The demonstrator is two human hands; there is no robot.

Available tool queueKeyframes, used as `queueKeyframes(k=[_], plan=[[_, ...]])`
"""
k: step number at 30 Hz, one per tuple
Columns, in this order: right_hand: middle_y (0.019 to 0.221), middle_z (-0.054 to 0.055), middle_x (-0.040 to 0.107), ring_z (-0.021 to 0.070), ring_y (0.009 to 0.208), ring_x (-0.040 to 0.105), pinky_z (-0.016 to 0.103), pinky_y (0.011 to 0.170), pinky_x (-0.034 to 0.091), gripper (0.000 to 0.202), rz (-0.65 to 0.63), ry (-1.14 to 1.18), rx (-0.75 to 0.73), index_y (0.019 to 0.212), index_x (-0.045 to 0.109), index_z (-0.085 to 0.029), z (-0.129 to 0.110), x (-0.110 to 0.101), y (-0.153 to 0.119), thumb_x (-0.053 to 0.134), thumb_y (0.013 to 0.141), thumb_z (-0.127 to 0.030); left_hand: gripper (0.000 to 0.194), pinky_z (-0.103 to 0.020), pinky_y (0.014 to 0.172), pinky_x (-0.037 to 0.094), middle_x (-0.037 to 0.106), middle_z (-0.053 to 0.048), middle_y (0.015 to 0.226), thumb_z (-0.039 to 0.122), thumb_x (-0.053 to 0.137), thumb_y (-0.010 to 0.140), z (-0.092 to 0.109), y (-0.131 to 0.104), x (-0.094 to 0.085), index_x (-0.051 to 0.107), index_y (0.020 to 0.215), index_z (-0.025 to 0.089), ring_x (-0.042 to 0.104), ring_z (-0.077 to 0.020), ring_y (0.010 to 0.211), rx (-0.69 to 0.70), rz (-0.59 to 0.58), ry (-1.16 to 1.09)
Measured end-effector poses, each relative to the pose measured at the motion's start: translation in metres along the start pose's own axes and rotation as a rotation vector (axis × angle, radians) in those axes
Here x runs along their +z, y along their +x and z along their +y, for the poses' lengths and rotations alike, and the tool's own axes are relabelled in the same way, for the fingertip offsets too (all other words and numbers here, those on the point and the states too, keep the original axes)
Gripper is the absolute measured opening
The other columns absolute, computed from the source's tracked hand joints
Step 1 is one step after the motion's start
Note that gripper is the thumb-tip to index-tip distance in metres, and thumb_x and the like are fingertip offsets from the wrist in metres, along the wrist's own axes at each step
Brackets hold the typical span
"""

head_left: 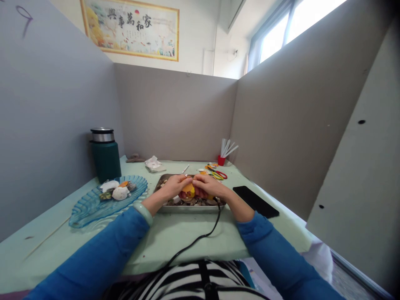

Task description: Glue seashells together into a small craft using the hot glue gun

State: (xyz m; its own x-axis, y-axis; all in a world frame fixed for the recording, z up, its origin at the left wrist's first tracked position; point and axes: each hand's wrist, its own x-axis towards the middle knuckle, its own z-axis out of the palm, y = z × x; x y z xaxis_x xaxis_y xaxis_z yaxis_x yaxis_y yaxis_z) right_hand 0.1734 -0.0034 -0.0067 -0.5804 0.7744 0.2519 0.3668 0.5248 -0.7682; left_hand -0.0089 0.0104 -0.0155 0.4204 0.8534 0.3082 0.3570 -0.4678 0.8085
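Both grips pinch one orange-yellow piece [188,188]: left hand [173,186], right hand [208,187], held over the metal tray [190,207] so bits drop in; worktop [175,233] below.

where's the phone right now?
In the head view the black phone lies flat on the green table, on the person's right near the partition wall, just beyond the right hand and beside the metal tray.
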Motion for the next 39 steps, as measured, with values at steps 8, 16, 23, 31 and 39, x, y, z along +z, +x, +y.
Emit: queueKeyframes(k=[8, 16, 23, 31, 39], plan=[[0.058, -0.003, 0.054, 0.0063, 0.045, 0.05, 0.015, 0.04, 0.039, 0.026, -0.002, 0.005, 0.005, 0.075, 0.046, -0.017, -0.0015, -0.0003, -0.001, 0.041, 0.088, -0.039, 0.035, -0.019, 0.039, 0.039, 0.057, 0.0, 0.056, 0.049, 0.047, 0.076, 0.0016, -0.0011, -0.0001, 0.057, 0.07, 0.015, 0.054, -0.0117, 0.041, 0.009, 0.001, 0.002], [0.057, -0.004, 0.052, 0.0068, 0.044, 0.049, 0.016, 0.04, 0.039, 0.026, 0.0, 0.001, -0.011, 0.073, 0.046, -0.017, -0.0007, -0.0002, -0.0004, 0.042, 0.087, -0.039, 0.033, -0.019, 0.04, 0.04, 0.06, -0.002, 0.061, 0.047, 0.047, 0.077, 0.0035, -0.0017, 0.0016, 0.059, 0.074, 0.015, 0.053, -0.0108, 0.043, -0.014, -0.043, -0.063], [0.057, -0.003, 0.053, 0.008, 0.045, 0.05, 0.018, 0.04, 0.04, 0.027, 0.015, 0.021, 0.021, 0.074, 0.045, -0.018, -0.0012, 0.0007, -0.0005, 0.041, 0.087, -0.041, 0.033, -0.02, 0.043, 0.043, 0.054, 0.0, 0.066, 0.048, 0.055, 0.072, 0.0024, -0.0003, 0.0011, 0.054, 0.076, 0.016, 0.055, -0.014, 0.058, 0.046, 0.075, -0.051], [0.056, -0.003, 0.053, 0.0075, 0.045, 0.049, 0.018, 0.041, 0.039, 0.028, 0.01, -0.019, 0.011, 0.07, 0.045, -0.018, -0.0024, 0.0012, -0.0006, 0.042, 0.087, -0.04, 0.032, -0.019, 0.05, 0.036, 0.053, 0.001, 0.062, 0.043, 0.045, 0.078, 0.0055, 0.0001, -0.0028, 0.059, 0.07, 0.015, 0.047, -0.0116, 0.058, 0.114, 0.163, 0.036], [0.059, -0.004, 0.053, 0.008, 0.046, 0.05, 0.019, 0.044, 0.04, 0.028, -0.022, -0.024, -0.058, 0.071, 0.045, -0.018, 0.0054, 0.0012, 0.0012, 0.043, 0.086, -0.042, 0.031, -0.019, 0.05, 0.035, 0.054, 0.001, 0.06, 0.043, 0.046, 0.077, 0.0048, 0.0007, -0.0023, 0.058, 0.07, 0.015, 0.047, -0.0115, 0.055, 0.076, 0.116, -0.047]])
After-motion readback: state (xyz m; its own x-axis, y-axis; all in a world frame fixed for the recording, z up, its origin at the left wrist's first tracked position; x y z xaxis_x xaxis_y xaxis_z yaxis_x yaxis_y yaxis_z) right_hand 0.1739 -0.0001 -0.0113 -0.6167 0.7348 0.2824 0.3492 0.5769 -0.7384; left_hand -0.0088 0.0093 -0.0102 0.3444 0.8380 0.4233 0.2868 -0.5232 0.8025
